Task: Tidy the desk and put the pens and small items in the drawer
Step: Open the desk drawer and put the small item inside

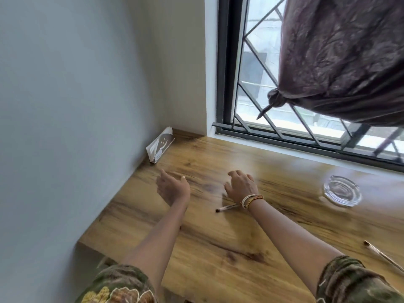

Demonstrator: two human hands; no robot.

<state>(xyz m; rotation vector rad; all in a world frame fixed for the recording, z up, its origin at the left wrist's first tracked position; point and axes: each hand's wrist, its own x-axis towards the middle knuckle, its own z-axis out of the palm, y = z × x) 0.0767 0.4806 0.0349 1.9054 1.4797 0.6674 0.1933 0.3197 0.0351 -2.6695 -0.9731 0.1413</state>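
Both hands' fingers hang loose, holding nothing, over the wooden desk [218,241] beneath a barred window [258,88].

Pen [226,208] on desk [218,248] under right wrist, ashtray [341,190] farther right, card [160,145] back-left.

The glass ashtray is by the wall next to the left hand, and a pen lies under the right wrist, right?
Not quite. The head view shows the glass ashtray out past the right hand, near the window, not by the wall. The pen does lie under the right wrist.

Glossy wood-grain desk [218,248], clear glass ashtray [342,193], crinkled cloth curtain [345,57], dark metal window grille [251,47].
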